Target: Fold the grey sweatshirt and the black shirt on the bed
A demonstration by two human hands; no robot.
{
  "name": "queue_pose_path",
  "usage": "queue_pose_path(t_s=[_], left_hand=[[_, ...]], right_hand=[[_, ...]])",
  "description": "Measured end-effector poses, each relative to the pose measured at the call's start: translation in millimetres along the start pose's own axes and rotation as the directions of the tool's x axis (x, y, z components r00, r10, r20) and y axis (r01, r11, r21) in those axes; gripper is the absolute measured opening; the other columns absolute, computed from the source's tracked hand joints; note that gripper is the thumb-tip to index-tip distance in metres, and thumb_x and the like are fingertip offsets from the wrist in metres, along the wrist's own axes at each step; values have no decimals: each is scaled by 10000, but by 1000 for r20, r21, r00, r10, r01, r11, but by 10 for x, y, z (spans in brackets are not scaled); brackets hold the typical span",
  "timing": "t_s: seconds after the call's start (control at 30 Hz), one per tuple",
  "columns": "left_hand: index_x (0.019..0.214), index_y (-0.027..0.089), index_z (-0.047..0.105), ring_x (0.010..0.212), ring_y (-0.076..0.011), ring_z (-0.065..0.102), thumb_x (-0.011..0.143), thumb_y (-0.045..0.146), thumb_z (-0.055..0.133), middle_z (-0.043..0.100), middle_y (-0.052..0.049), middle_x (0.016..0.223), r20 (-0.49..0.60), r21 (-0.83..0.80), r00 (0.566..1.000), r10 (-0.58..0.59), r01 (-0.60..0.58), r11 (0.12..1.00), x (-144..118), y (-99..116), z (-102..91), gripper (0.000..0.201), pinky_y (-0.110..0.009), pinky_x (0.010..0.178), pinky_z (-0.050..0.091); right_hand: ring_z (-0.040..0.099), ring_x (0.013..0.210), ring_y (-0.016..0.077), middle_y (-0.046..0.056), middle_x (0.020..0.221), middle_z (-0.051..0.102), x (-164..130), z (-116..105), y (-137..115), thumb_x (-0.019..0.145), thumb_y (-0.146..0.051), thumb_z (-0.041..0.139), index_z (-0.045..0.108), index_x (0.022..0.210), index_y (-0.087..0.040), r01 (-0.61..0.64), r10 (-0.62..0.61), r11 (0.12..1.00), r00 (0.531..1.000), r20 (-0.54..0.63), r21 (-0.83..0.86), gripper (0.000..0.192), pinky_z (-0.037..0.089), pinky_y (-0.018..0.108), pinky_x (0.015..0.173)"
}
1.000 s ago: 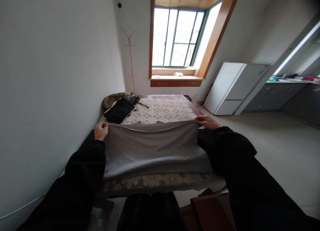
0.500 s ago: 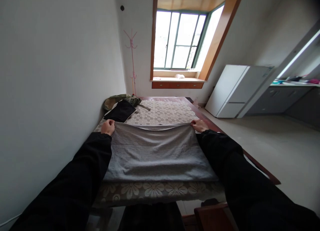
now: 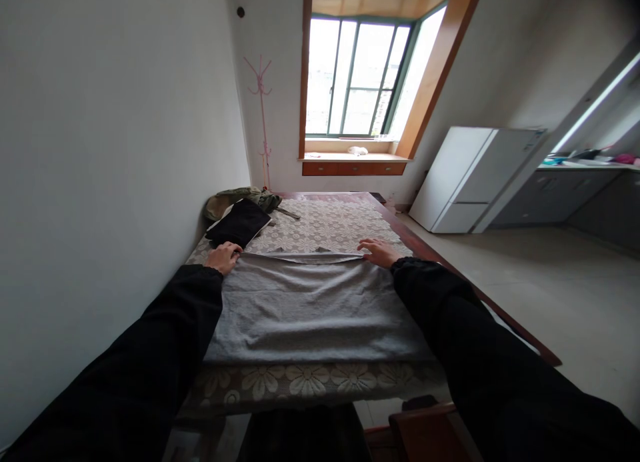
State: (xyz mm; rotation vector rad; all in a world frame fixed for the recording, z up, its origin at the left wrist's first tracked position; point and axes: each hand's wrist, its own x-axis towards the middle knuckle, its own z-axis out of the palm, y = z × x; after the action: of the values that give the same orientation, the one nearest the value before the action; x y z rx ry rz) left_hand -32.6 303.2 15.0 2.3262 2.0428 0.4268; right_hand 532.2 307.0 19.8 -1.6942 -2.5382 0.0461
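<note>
Lace-covered table (image 3: 325, 225), grey cloth (image 3: 310, 309) flat, long axis left-right, left hand (image 3: 223, 257) and right hand (image 3: 379, 252) open-palmed on far corners.

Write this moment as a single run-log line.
left hand: flat on grey cloth far corner | right hand: flat on other far corner | cloth: spread on table

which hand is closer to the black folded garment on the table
Left. The left hand rests on the grey cloth just below the black garment; the right hand lies across the cloth.
</note>
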Motion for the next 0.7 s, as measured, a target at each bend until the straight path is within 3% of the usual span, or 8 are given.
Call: queue_pose_path(t_s=[0.13, 0.3, 0.43, 0.57, 0.7], left_hand=[[1098, 284, 702, 1190, -269, 595, 907, 329, 575, 694, -44, 1245, 61, 35, 991, 118, -120, 992, 48, 64, -24, 233, -387, 1025, 430], [1036, 258, 697, 1129, -268, 613, 911, 369, 577, 720, -62, 1144, 99, 55, 981, 166, -172, 984, 91, 74, -44, 205, -382, 983, 440], [1025, 267, 701, 1136, -263, 620, 910, 393, 585, 725, -51, 1154, 126, 34, 971, 204, -210, 977, 125, 132, -12, 206, -368, 982, 439], [1007, 276, 705, 1111, -234, 652, 918, 414, 577, 741, -31, 1137, 153, 4, 967, 204, -208, 978, 157, 216, 45, 208, -315, 928, 464], [1029, 274, 697, 1034, -222, 691, 944, 428, 524, 758, -37, 1106, 156, 7, 981, 113, -115, 993, 211, 239, 83, 246, -292, 821, 492]], right_hand=[[633, 1176, 259, 72, 1256, 696, 67, 21, -151, 898, -292, 641, 710, 1132, -266, 94, -94, 996, 995, 41, 4, 246, 463, 354, 1000], [650, 1124, 257, 88, 1254, 687, 6, 32, -191, 894, -329, 656, 641, 1248, -244, 161, -160, 987, 987, 20, -15, 365, 477, 322, 926], [664, 1063, 237, 80, 1182, 700, -50, 39, -181, 917, -275, 612, 686, 1097, -236, 212, -211, 976, 977, 22, -55, 198, 471, 306, 900], [668, 1034, 224, 81, 1107, 717, -47, 65, -218, 951, -219, 529, 693, 1037, -233, 168, -168, 984, 986, 12, -60, 186, 457, 294, 883], [673, 991, 230, 102, 1090, 730, 41, 78, -222, 1003, -259, 430, 674, 1073, -213, 50, -51, 998, 998, -32, -39, 258, 457, 291, 827]])
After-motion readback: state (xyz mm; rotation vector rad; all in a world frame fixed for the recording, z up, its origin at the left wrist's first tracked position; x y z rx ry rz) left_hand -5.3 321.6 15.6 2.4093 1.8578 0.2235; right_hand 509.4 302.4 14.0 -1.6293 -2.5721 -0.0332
